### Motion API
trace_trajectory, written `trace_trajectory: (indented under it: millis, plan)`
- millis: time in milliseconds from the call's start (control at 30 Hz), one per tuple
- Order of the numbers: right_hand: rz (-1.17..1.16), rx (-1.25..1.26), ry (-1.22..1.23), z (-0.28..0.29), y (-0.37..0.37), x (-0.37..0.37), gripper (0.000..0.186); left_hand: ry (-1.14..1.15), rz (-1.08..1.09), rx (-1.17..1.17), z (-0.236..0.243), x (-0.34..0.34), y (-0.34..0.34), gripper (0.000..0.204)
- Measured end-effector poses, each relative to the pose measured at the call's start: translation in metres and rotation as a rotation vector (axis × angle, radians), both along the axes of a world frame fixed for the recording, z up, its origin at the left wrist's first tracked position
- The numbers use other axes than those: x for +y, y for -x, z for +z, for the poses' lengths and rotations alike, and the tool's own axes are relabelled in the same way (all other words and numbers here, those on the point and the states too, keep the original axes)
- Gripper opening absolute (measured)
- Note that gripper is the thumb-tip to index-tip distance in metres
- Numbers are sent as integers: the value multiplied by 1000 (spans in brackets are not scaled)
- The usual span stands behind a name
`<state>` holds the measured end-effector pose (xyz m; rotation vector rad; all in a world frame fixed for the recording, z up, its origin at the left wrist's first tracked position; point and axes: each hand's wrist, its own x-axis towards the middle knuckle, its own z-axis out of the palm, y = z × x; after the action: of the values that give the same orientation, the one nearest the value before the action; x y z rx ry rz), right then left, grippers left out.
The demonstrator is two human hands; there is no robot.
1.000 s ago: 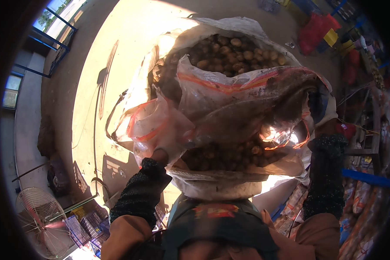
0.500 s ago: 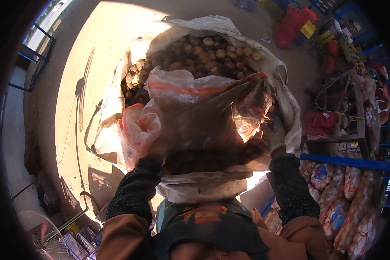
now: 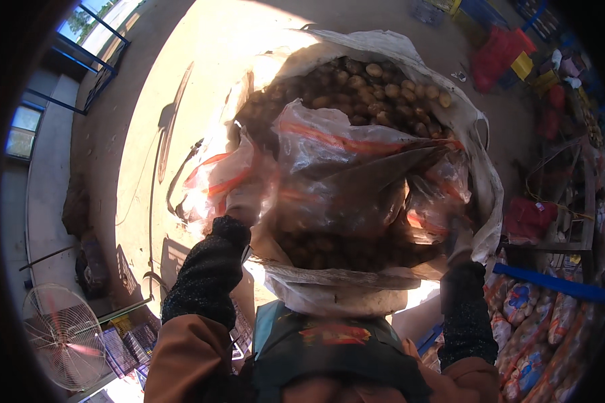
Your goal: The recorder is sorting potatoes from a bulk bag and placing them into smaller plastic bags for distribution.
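The bag (image 3: 336, 164) is lying across potatoes (image 3: 376, 91) inside the sack (image 3: 343, 299); the left hand (image 3: 243, 201) is touching its left end, the right hand (image 3: 460, 243) is hanging just beside its right; folds and blur are hiding the fingers, so their spread and grip I cannot tell.

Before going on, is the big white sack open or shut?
Open: the big white sack gapes wide, baring round brown produce inside.
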<state>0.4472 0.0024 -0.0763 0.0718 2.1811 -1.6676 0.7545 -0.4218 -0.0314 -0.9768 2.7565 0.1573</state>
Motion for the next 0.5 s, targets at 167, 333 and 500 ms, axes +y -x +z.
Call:
trace_trajectory:
  millis: [167, 333, 500]
  plan:
    - [96, 124, 145, 113, -31, 62, 35, -37, -128, 5, 6, -2, 34, 42]
    - [-50, 39, 137, 118, -22, 71, 39, -449, -36, 448, -34, -22, 73, 27]
    - [-177, -110, 246, 97, -28, 83, 35, -581, -224, 282, -106, -68, 117, 29]
